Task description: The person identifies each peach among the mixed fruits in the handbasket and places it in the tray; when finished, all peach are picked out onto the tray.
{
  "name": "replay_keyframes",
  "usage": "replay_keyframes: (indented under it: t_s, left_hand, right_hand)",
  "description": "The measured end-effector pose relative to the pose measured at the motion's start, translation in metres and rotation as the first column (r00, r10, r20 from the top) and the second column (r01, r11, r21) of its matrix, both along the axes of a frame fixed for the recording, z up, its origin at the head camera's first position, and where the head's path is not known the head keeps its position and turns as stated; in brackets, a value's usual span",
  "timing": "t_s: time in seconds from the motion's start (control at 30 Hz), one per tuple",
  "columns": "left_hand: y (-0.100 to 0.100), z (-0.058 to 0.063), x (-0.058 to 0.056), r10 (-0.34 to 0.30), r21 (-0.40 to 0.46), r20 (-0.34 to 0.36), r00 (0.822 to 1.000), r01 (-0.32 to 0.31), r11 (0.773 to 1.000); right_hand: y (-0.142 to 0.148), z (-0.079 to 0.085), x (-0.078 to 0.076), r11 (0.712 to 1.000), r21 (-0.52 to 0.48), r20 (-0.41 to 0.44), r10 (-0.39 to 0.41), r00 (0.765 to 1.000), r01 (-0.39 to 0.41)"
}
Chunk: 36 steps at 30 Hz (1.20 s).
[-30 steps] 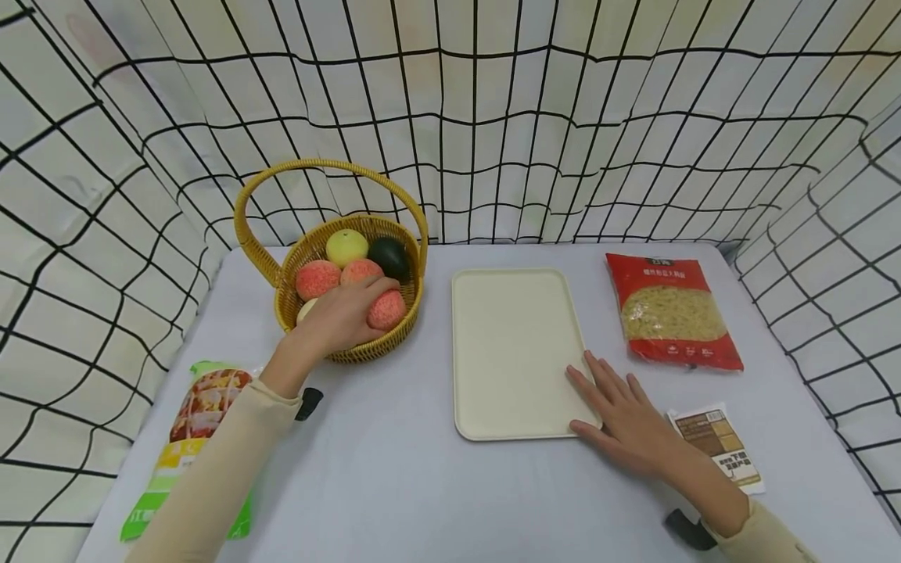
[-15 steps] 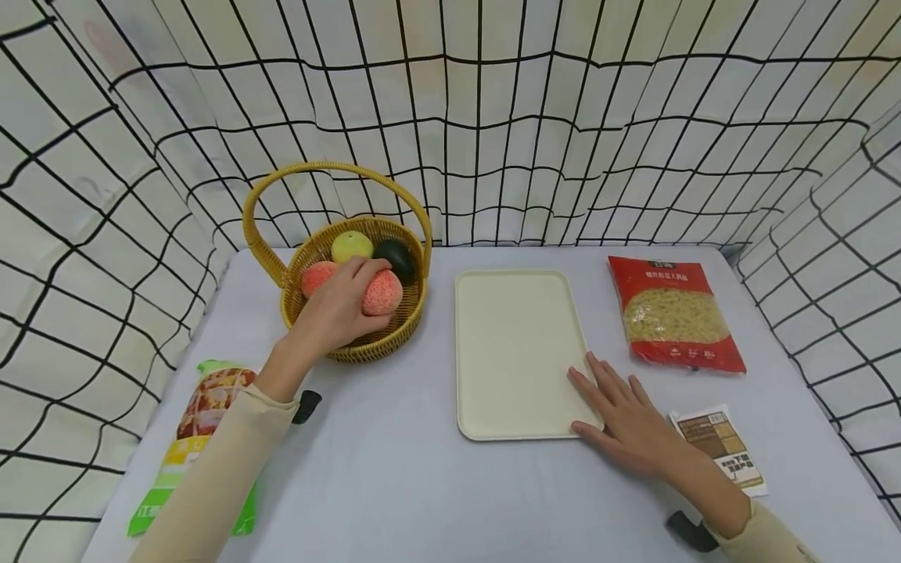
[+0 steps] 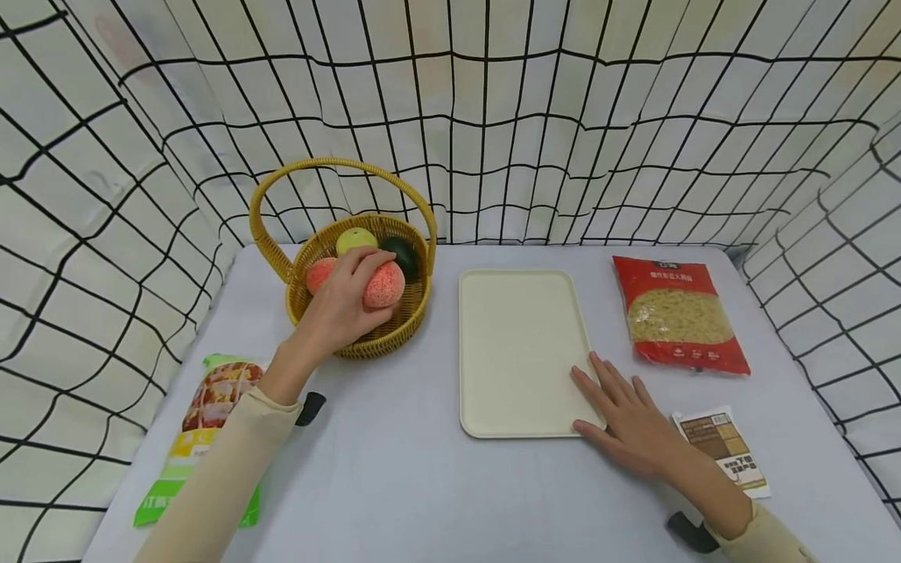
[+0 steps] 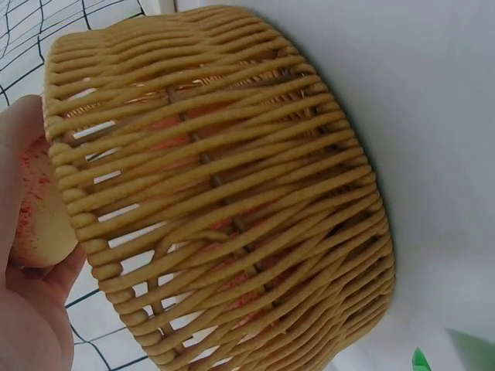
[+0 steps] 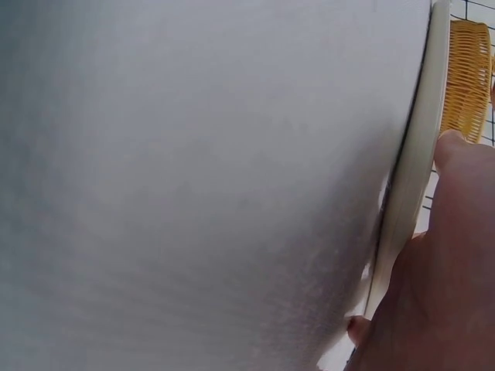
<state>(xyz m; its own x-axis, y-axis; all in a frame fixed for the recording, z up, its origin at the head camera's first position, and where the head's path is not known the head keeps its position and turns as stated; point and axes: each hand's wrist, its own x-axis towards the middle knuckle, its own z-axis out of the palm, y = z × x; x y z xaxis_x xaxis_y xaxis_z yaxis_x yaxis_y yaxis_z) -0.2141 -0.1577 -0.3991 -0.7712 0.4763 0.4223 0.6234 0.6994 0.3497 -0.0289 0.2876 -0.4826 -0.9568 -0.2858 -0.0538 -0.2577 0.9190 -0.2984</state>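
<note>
My left hand (image 3: 343, 303) grips a pinkish-red speckled peach (image 3: 384, 285) over the wicker basket (image 3: 375, 348). In the left wrist view, fingers and thumb curl round this peach (image 4: 40, 216), just past the basket's rim. Inside the basket are a yellow-green round fruit (image 3: 355, 238), a dark green avocado-like fruit (image 3: 401, 256) and another pinkish-red fruit (image 3: 319, 274), partly hidden by the hand. My right hand (image 3: 626, 418) lies with spread fingers on the right edge of a cream rectangular tray (image 3: 517, 352). The tray's side (image 5: 418, 147) shows beside that hand in the right wrist view.
A red bag of pasta (image 3: 679, 317) lies at the back right, and a small brown-and-white packet (image 3: 721, 446) sits by the right wrist. The left forearm passes over a green food bag (image 3: 211, 403). Black-grid netting (image 3: 486, 141) surrounds the white table (image 3: 422, 500).
My left hand has lifted the peach slightly up from the other fruit and then nearly stopped. The right hand stays on the tray's edge. The whole view has shifted a little.
</note>
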Motion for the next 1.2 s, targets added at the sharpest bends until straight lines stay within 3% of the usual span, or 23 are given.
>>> replay_keyframes:
  t_s: [0.5,1.2]
  left_hand:
    - [0.007,0.006,0.008,-0.023,0.022,-0.052,0.998,0.024,0.999]
    - [0.025,0.009,0.019,-0.106,0.007,-0.116,0.987,0.108,0.994]
  right_hand:
    - [0.000,0.000,0.000,1.000,-0.003,-0.001,-0.005,1.000,0.005]
    - [-0.001,-0.001,0.002,1.000,0.001,0.000,-0.014,1.000,0.014]
